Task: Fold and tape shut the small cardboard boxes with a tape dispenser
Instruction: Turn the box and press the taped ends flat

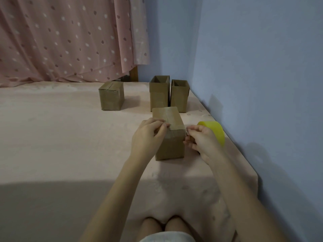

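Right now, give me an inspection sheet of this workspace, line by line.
Surface: pink sheet, lightly wrinkled.
Job's things: taped box under the hands; second shut box far left; two open boxes side by side near the wall; yellow tape dispenser behind the right hand.
Clutter: nothing seen.
Fingers: left hand pinches at the box's top front edge; right hand curled at the box's right corner, apparently holding tape.
Cables: nothing seen.
Surroundings: dotted pink curtain, blue wall.

Bed [52, 137]: 1 closed box [111, 96] mid-rear; 2 open boxes [168, 93] side by side, rear right corner; nearest box [168, 133] before them; tape dispenser [214, 131] right, by edge.
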Demonstrator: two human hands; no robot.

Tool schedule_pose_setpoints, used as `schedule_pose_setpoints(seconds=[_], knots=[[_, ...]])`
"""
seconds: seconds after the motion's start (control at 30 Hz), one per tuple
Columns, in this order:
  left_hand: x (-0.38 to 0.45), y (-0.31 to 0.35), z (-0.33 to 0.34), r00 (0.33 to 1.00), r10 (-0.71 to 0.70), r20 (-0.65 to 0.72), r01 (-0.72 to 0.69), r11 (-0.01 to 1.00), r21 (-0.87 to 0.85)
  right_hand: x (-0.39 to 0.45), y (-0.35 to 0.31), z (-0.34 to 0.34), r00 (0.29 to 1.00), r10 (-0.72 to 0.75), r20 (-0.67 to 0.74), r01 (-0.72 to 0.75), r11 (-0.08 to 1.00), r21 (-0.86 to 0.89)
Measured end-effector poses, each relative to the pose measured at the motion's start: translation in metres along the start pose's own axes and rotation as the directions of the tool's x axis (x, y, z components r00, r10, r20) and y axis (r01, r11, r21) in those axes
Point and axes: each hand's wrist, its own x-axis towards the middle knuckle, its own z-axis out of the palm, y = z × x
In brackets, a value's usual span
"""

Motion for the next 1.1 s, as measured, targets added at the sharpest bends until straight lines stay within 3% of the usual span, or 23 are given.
schedule_pose_setpoints(seconds=[0.27,0.53,0.63,0.7,0.77,0.83,1.0,1.1], knots=[[-0.001,0.001,0.0,1.0,-0.021,0.009,0.021,0.999,-0.038,0.005,-0.004,0.004,0.99,0.141,0.002,-0.141,0.99,0.011],[0.001,0.004,0.001,1.0,-0.03,-0.008,0.03,0.998,-0.054,0.0,-0.01,0.009,0.992,0.122,-0.015,-0.123,0.991,-0.058],[0.002,0.004,0.001,0.999,-0.036,-0.002,0.035,0.997,-0.066,-0.002,-0.008,0.009,0.996,0.082,-0.019,-0.084,0.99,-0.11],[0.002,0.004,0.0,0.999,-0.038,0.004,0.039,0.996,-0.076,-0.003,-0.008,0.004,1.0,-0.006,-0.023,0.0,0.959,-0.284],[0.002,0.004,0.001,0.999,-0.037,0.003,0.038,0.996,-0.076,-0.005,-0.01,0.0,0.979,-0.204,-0.028,0.153,0.812,-0.563],[0.001,0.005,0.002,0.999,-0.039,-0.005,0.039,0.997,-0.074,-0.008,-0.015,0.002,0.934,-0.357,-0.023,0.261,0.725,-0.638],[0.001,0.002,0.002,0.999,-0.04,-0.008,0.04,0.996,-0.075,-0.009,-0.025,0.009,0.943,-0.331,0.032,0.247,0.634,-0.733],[0.002,0.002,0.002,0.999,-0.037,-0.007,0.037,0.996,-0.087,-0.003,-0.022,0.008,0.96,-0.282,-0.003,0.209,0.718,-0.664]])
